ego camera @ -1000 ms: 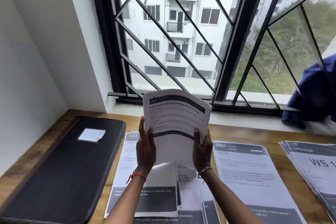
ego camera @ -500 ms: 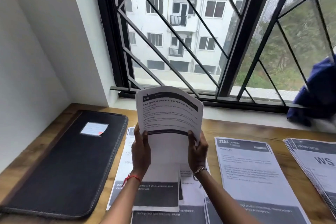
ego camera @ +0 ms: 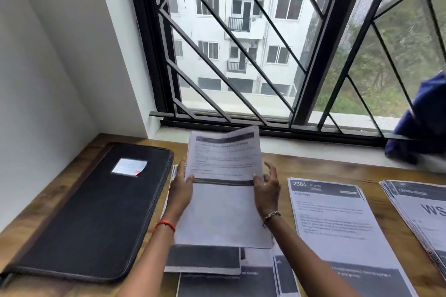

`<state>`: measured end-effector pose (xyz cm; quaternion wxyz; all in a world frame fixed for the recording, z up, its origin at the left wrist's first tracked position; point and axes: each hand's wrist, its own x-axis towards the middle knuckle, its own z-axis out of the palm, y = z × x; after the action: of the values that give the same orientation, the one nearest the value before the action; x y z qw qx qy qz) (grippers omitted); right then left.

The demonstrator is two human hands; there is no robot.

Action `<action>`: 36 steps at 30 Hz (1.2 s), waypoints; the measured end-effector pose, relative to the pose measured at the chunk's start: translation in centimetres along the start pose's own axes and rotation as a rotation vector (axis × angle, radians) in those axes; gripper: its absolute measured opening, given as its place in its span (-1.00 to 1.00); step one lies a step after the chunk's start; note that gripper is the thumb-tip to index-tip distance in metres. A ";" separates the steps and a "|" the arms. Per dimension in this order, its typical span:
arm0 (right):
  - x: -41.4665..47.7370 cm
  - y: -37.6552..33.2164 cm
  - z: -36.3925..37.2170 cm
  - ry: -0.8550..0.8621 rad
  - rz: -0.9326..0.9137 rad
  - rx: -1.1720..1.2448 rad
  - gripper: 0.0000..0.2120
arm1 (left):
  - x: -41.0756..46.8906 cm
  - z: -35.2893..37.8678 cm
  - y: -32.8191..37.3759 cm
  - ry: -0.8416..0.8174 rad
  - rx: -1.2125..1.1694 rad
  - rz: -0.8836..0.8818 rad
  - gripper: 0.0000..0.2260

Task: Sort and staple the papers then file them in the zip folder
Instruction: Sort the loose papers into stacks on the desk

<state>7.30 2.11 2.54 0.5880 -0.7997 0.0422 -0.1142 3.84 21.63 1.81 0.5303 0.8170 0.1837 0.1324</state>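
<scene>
The closed black zip folder [ego camera: 89, 212] lies at nine o'clock. The left hand [ego camera: 181, 190] pinches the printed sheet [ego camera: 224, 200] by its left edge, thumb in front. The right hand [ego camera: 266, 188] pinches its right edge, fingers splayed behind. The 2384 sheet [ego camera: 337, 224] lies at three o'clock.

I face a black-framed window [ego camera: 311, 79] with a diagonal grille [ego camera: 212, 60], across my wooden desk [ego camera: 301, 166]. A blue cloth [ego camera: 422, 123] sits bunched on the sill, right. White apartment block [ego camera: 241, 31] outside.
</scene>
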 end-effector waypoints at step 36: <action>-1.9 3.2 -1.5 -0.285 0.392 0.148 -0.74 | -3.1 -0.6 -5.7 -0.144 -0.325 -0.198 -0.75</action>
<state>5.30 0.08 -0.35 0.6557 -0.7392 0.1048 0.1129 -0.13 22.87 -3.19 0.6775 0.7058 0.2011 0.0488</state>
